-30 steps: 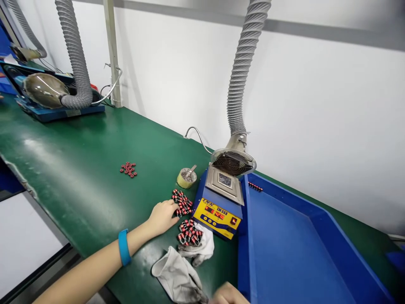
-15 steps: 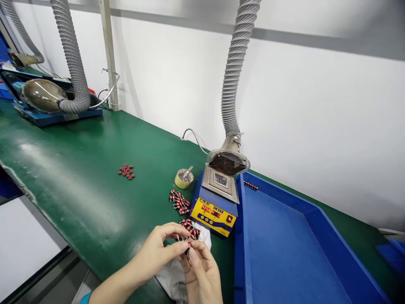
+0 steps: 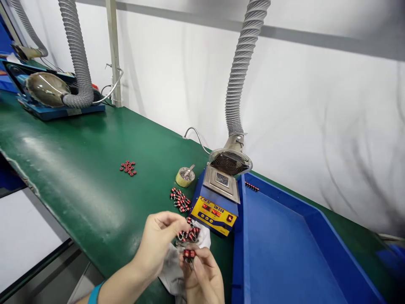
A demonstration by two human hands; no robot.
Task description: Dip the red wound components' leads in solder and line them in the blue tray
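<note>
Right hand [image 3: 204, 276] low on the tabletop [image 3: 152, 143], thumb and fingers pinching a small red-and-black cluster [image 3: 190, 254], two parts side by side by the look of it. It sits up at the fingertips, just in front of the near pile [image 3: 188, 234]. Left hand [image 3: 153, 245] hovers above, thumb and forefinger drawn together beside another bit of red; whether they grip it or it belongs to the pile behind, I can't tell.

These should be light little pieces, I'd judge: hard, stiff bodies, slim wire loops that could bend under a careless squeeze. Small and smooth, so they might slip or roll; best taken by the red body, across its flat sides, wires left free.

Now the blind spots! The right hand's curled fingers cover the cluster's underside, and its wire ends smear into blur. The left hand hides some of the near pile and the grey cloth [image 3: 172, 270], the right hand more of that cloth. Both forearms run off the bottom edge, and the digits on the solder pot [image 3: 215, 213] are too fuzzy to trust.
</note>
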